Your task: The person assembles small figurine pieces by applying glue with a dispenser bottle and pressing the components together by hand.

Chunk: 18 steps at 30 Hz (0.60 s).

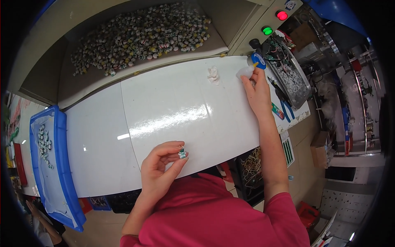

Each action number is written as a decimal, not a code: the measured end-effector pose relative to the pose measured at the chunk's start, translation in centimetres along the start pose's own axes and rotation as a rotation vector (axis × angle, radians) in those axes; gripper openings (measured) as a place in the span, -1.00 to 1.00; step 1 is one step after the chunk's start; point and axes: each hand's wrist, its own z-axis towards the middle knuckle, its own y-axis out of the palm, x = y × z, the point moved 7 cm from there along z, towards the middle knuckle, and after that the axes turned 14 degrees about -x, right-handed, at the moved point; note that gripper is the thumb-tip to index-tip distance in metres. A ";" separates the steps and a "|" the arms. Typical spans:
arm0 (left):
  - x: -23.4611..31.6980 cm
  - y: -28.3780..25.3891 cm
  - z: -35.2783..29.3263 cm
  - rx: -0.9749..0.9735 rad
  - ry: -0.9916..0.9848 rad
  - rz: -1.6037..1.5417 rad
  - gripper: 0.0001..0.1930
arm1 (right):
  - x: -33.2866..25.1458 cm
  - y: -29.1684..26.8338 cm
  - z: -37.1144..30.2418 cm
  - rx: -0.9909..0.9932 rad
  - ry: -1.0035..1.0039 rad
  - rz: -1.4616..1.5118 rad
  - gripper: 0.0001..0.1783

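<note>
Near the table's front edge, my left hand [158,164] pinches a small green-and-white figurine [182,154] between thumb and fingertips. My right hand [258,92] reaches to the far right of the white tabletop [177,99]. Its thumb and fingers are closed on a small whitish squeeze bottle [245,72] with a yellow nozzle, which points away to the upper right. Right behind the bottle is a blue roll of tape [259,61]. A crumpled white tissue [213,75] lies to the left of that hand.
Many small figurines [144,37] are heaped on a shelf at the back. A blue tray [61,160] with several more stands at left. Blue-handled pliers [286,110] lie near a tray of wires [298,70] at right. Bins [247,168] sit below the front edge. Another person's arm [43,220] shows lower left.
</note>
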 end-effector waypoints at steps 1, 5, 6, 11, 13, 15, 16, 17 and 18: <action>-0.1 -0.1 -0.1 0.034 0.016 -0.090 -0.74 | -0.3 0.2 0.2 -0.019 -0.005 0.012 -0.62; -0.8 -0.4 -0.5 0.061 0.025 -0.121 -0.75 | -1.0 0.3 -0.7 0.129 -0.163 -0.158 -0.53; -1.0 -0.7 -0.6 0.036 0.026 -0.145 -0.75 | -2.0 -0.6 -2.0 0.190 -0.177 -0.205 -0.54; -2.2 -1.7 -0.7 -0.024 0.081 -0.094 -0.77 | -10.0 4.0 -9.8 -0.311 -0.384 0.220 -0.75; -2.5 -2.0 -0.9 -0.017 0.064 -0.109 -0.77 | -13.1 7.4 -12.4 -0.540 -0.588 0.337 -0.66; -2.6 -2.0 -1.1 -0.013 0.053 -0.129 -0.77 | -13.4 9.3 -13.5 -0.524 -0.584 0.493 -0.61; -2.5 -2.0 -1.1 -0.011 0.059 -0.129 -0.77 | -13.3 9.9 -13.9 -0.525 -0.581 0.499 -0.61; -2.4 -2.0 -1.1 -0.010 0.066 -0.128 -0.77 | -12.9 10.2 -14.1 -0.504 -0.564 0.584 -0.59; -2.5 -2.0 -1.1 -0.008 0.061 -0.127 -0.77 | -12.6 10.3 -14.2 -0.484 -0.547 0.669 -0.58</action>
